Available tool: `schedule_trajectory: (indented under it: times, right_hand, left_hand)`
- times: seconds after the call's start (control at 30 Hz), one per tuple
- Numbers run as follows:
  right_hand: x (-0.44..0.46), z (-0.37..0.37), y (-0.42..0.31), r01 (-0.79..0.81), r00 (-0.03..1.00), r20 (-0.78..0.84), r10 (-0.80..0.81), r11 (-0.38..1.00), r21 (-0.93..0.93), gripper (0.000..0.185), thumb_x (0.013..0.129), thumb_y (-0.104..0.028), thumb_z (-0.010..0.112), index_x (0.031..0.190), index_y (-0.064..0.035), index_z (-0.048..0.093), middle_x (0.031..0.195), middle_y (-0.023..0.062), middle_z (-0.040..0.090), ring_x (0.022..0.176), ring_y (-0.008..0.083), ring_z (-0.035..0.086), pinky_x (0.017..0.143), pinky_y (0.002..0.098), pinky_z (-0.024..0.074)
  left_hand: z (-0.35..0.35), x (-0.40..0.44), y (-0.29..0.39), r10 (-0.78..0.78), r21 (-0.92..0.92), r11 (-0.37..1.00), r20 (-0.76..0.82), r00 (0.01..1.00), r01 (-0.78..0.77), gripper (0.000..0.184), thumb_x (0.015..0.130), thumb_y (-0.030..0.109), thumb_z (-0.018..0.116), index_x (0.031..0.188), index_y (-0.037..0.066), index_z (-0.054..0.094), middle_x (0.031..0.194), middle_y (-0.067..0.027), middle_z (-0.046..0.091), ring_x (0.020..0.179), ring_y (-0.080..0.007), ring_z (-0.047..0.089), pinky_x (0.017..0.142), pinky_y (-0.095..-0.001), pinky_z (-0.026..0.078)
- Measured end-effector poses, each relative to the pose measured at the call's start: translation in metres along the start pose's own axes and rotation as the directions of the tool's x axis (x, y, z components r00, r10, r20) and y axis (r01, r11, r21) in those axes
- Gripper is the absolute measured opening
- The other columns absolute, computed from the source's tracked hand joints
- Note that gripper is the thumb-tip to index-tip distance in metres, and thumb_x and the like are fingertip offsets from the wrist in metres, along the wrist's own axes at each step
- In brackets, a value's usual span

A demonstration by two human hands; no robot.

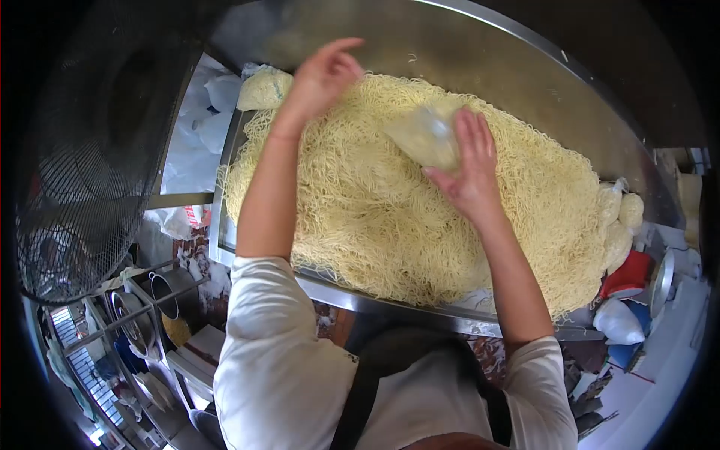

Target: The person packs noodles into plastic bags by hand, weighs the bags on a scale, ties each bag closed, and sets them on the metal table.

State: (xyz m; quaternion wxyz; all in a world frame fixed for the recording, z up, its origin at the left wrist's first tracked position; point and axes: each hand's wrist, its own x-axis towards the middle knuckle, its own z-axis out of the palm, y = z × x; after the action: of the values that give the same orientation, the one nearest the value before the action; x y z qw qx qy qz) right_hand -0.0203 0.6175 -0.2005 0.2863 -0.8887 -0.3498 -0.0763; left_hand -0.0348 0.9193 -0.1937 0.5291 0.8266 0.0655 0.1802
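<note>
A large heap of pale yellow noodles covers a metal table. Over its upper left part my left hand is raised, fingers apart, somewhat blurred, with nothing in it. My right hand is at the right side of a clear plastic bag of noodles, its thumb and fingers spread against the bag. The bag is blurred and lies above the middle of the heap. A filled bag rests at the heap's upper left corner, and more filled bags sit at its right end.
A raised metal back wall curves behind the heap. The table's front edge runs close to my body. White plastic bags lie at the left, near a round mesh guard. A rack with pots stands lower left.
</note>
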Motion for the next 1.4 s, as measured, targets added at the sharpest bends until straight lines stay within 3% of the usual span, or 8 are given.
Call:
schedule_trajectory:
  times: [0.13,0.27,0.5,0.73,0.9,1.13,1.3,1.4]
  right_hand:
    - [-0.028,0.052,0.060,0.058,0.992,0.120,-0.026,0.961,-0.272,0.061,0.079,-0.016,0.074,0.136,-0.0080,0.052,0.133,0.0152,0.053,0.124,0.0343,0.049,0.107,0.0474,0.0342]
    - [-0.040,0.058,0.070,0.100,0.995,0.038,-0.097,0.993,-0.065,0.041,0.077,-0.011,0.072,0.116,-0.0053,0.064,0.123,0.0149,0.058,0.115,0.0342,0.053,0.101,0.0480,0.0375]
    - [-0.066,0.016,0.062,-0.088,0.996,-0.011,0.087,0.979,-0.185,0.029,0.070,-0.007,0.073,0.099,-0.0083,0.066,0.106,0.0125,0.060,0.103,0.0323,0.055,0.092,0.0470,0.0407]
    - [-0.082,0.010,0.105,-0.187,0.967,-0.085,0.241,0.892,0.412,0.016,0.085,-0.003,0.063,0.098,-0.0085,0.056,0.091,0.0086,0.058,0.091,0.0266,0.056,0.087,0.0387,0.0438]
    - [-0.097,-0.083,0.143,-0.157,0.618,-0.478,0.624,0.694,0.703,0.020,0.102,-0.025,0.053,0.102,-0.0046,0.056,0.095,0.0062,0.057,0.090,0.0153,0.053,0.086,0.0313,0.0444]
    - [-0.160,-0.283,0.244,-0.256,0.312,-0.857,0.409,0.905,0.338,0.034,0.101,-0.033,0.053,0.109,0.0000,0.059,0.090,0.0073,0.059,0.084,0.0180,0.054,0.079,0.0320,0.0447]
    - [-0.243,-0.245,0.429,-0.748,0.656,-0.467,0.593,0.592,-0.299,0.038,0.089,-0.012,0.057,0.125,0.0002,0.056,0.118,0.0203,0.061,0.112,0.0326,0.057,0.097,0.0450,0.0434]
    - [-0.305,-0.227,0.430,-0.501,0.865,-0.220,0.451,0.748,-0.435,0.056,0.086,-0.011,0.059,0.141,-0.0077,0.048,0.145,0.0232,0.044,0.137,0.0386,0.039,0.113,0.0463,0.0331]
  left_hand:
    - [-0.111,0.068,-0.203,0.160,0.910,0.414,-0.111,0.981,0.036,0.032,0.092,0.030,0.057,0.094,0.001,0.070,0.090,-0.0198,0.069,0.089,-0.0392,0.066,0.080,-0.0464,0.052]
    - [-0.179,0.066,-0.357,-0.247,0.911,0.324,-0.178,0.952,0.255,0.057,0.096,0.046,0.048,0.132,0.002,0.056,0.131,-0.0187,0.060,0.122,-0.0381,0.055,0.104,-0.0472,0.043]
    - [-0.223,-0.018,-0.356,-0.082,0.980,0.201,0.026,0.996,-0.009,0.034,0.099,0.027,0.046,0.094,-0.001,0.065,0.088,-0.0248,0.067,0.081,-0.0420,0.065,0.071,-0.0500,0.053]
    - [-0.146,-0.070,-0.181,-0.251,0.615,0.731,-0.159,0.955,0.295,0.046,0.102,0.036,0.045,0.090,-0.007,0.059,0.078,-0.0284,0.059,0.072,-0.0452,0.049,0.069,-0.0455,0.042]
    - [-0.077,-0.084,-0.050,-0.272,0.046,0.954,-0.277,0.922,0.295,0.037,0.103,0.032,0.049,0.082,0.003,0.057,0.069,-0.0018,0.051,0.061,-0.0140,0.044,0.058,-0.0283,0.036]
    - [0.133,-0.069,0.157,-0.217,-0.451,0.871,0.007,0.976,0.196,0.024,0.101,0.029,0.052,0.087,0.010,0.056,0.065,0.0031,0.045,0.056,-0.0070,0.042,0.048,-0.0238,0.036]
    - [0.326,-0.049,0.268,-0.028,-0.567,0.817,0.141,0.990,0.104,0.024,0.102,0.027,0.050,0.085,0.010,0.052,0.065,0.0015,0.046,0.055,-0.0095,0.045,0.051,-0.0261,0.039]
    - [0.441,-0.044,0.318,0.019,-0.621,0.775,0.209,0.978,0.118,0.025,0.102,0.026,0.050,0.085,0.009,0.052,0.065,0.0002,0.047,0.055,-0.0107,0.047,0.051,-0.0279,0.043]
